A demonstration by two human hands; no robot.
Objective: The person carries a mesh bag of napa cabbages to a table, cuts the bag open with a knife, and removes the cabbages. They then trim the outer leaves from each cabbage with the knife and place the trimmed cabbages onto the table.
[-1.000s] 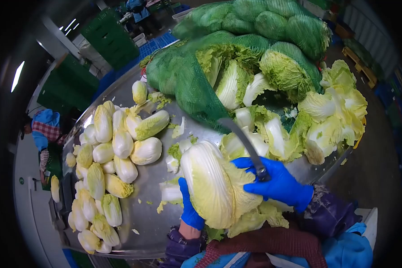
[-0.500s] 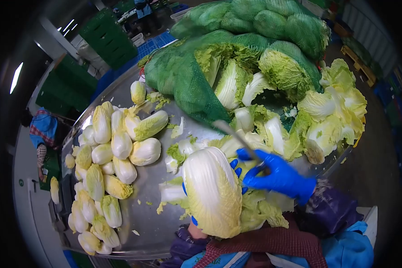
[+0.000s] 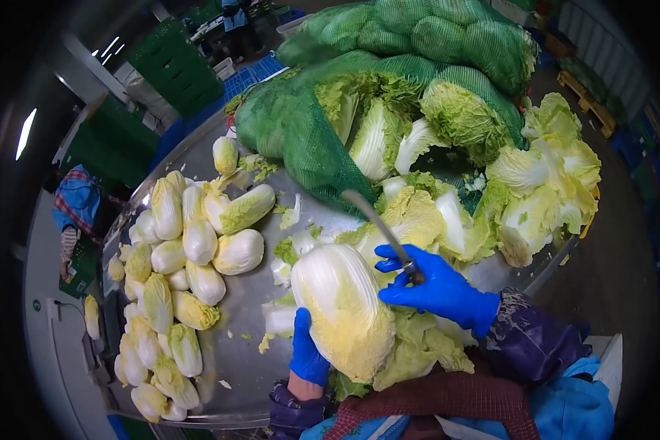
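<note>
A large trimmed cabbage [image 3: 342, 308], white with a yellow lower part, rests upright-tilted against my left hand [image 3: 309, 350]. That hand wears a blue glove and grips the cabbage's left side. My right hand [image 3: 447, 290], also in a blue glove, is closed around the handle of a curved knife [image 3: 378, 223], whose blade points up and left. The right fingertips are beside the cabbage's right edge. Loose leaves [image 3: 418, 348] lie beneath and to the right of the cabbage.
Trimmed cabbages [image 3: 199, 238] are piled on the left of the metal table [image 3: 235, 367]. Green net sacks [image 3: 301, 139] of cabbages lie at the back, one open. Discarded leaves [image 3: 546, 180] are heaped at the right. Another person [image 3: 78, 202] stands at far left; crates [image 3: 172, 70] stand behind.
The cabbage has shifted slightly left, and a yellow leaf now lies behind it. My left hand shows more at its left side. The right hand and knife have moved a little left.
</note>
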